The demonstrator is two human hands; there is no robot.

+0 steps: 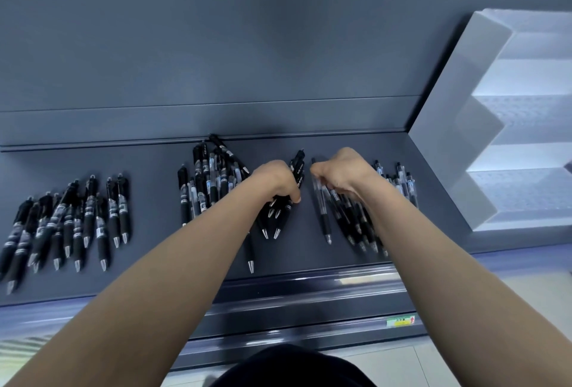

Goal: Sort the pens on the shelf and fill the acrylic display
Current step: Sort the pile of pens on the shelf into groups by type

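Head view: left hand (pixel 275 182) grips a bunch of black pens (pixel 297 167) in the middle of the shelf (pixel 154 164). Right hand (pixel 340 174) curls around clear pens (pixel 322 210) beside them, near the acrylic display (pixel 458 126).

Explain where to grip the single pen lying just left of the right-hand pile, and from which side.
I'd pinch the single pen at its black rubber section near the tip, coming from above and its left: bare shelf lies there, while the right pile crowds the other side.

Nothing can be read: print on the yellow-green label (pixel 400 321) at the near shelf rail (pixel 309 303) and on the pens (pixel 90 207) is blurred.
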